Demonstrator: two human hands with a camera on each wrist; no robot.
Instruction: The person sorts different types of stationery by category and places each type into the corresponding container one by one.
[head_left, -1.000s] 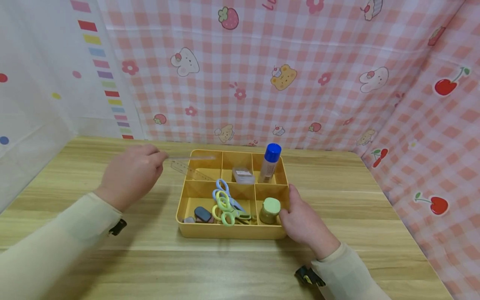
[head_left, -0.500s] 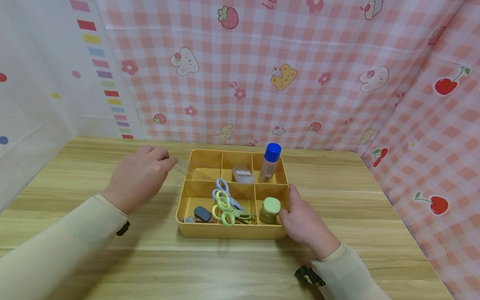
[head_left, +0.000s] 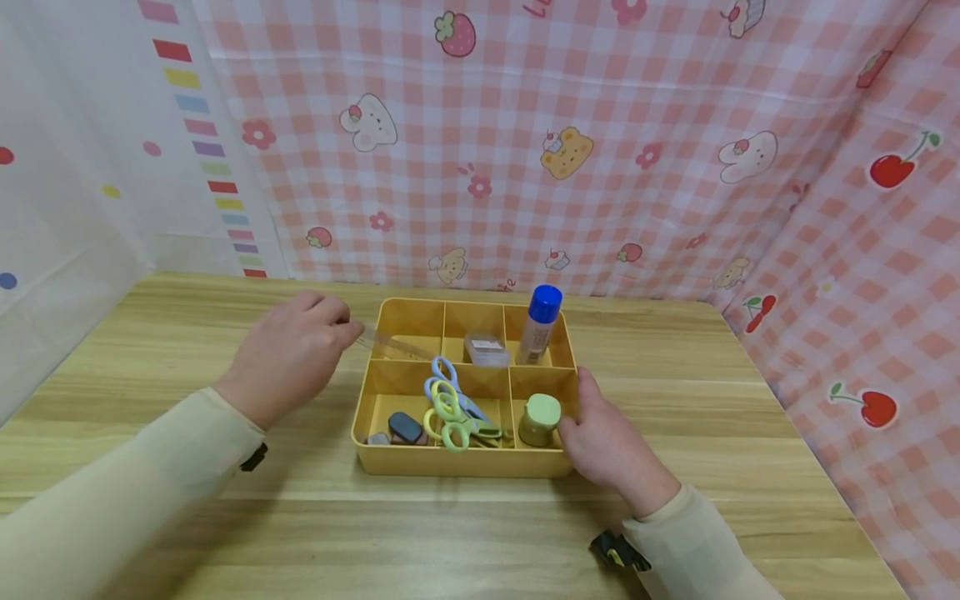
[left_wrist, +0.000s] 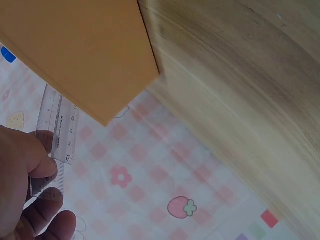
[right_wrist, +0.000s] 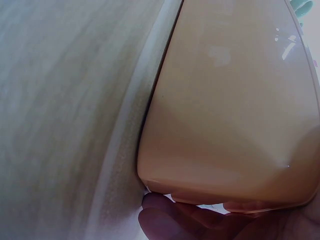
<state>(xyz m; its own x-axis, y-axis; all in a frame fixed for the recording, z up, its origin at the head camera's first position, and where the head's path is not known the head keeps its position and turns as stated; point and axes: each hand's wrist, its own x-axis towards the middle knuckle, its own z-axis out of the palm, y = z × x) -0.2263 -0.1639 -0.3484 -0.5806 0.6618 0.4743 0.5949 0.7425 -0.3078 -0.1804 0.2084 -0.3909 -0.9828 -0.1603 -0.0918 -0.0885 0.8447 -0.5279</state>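
My left hand [head_left: 291, 358] is at the back left of a yellow divided storage box [head_left: 465, 464], pinching a clear plastic ruler [left_wrist: 46, 117] between thumb and fingers. A second clear ruler [left_wrist: 68, 142], with its 15 end showing, overlaps it in the left wrist view. In the head view, the rulers slant over the box's left rim into the back left compartment. At the box's right side, my right hand [head_left: 609, 446] grips the wall, its thumb by the rim near a green-lidded jar [head_left: 542, 419]. Its fingers bend around the box's end in the right wrist view.
Blue-handled scissors [head_left: 444, 375] and green-and-yellow scissors [head_left: 455, 425] lie across the front compartments. A dark oval piece [head_left: 406, 427] sits front left. Behind are a small clear case [head_left: 486, 350] and an upright blue-capped glue stick [head_left: 542, 321]. A checked cloth [head_left: 480, 150] hangs behind the table.
My left hand has moved right, toward the box, and the ruler it holds has tipped down from nearly level over the back left compartment. The right hand and box have stayed put.
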